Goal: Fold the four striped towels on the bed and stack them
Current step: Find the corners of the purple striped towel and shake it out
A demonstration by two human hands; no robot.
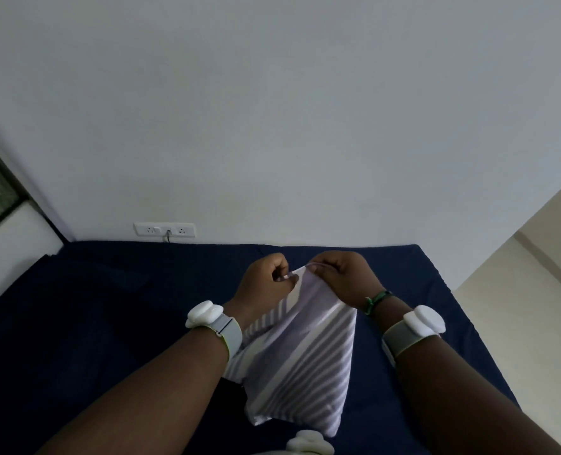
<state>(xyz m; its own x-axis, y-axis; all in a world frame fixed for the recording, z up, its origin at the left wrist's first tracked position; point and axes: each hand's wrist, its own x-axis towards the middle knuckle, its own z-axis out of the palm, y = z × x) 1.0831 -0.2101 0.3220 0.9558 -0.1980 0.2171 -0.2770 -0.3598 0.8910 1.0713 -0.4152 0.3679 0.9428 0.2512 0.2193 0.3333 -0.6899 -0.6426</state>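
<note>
The towel [300, 362] is hanging above the bed [108, 323], in the middle, near the front. The left hand [266, 280] and the right hand [345, 277] are pinching its top edge, close beside each other. A wrist band [213, 323] is sitting on the left arm, and another wrist band [414, 326] on the right arm. The wall [272, 110] is standing behind the bed. A socket strip [164, 230] is sitting on the wall, just above the bed's far edge, to the left of the hands.

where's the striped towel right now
In the head view, the striped towel hangs centre frame above the dark blue bed, its top edge pinched between the left hand and right hand.
</note>
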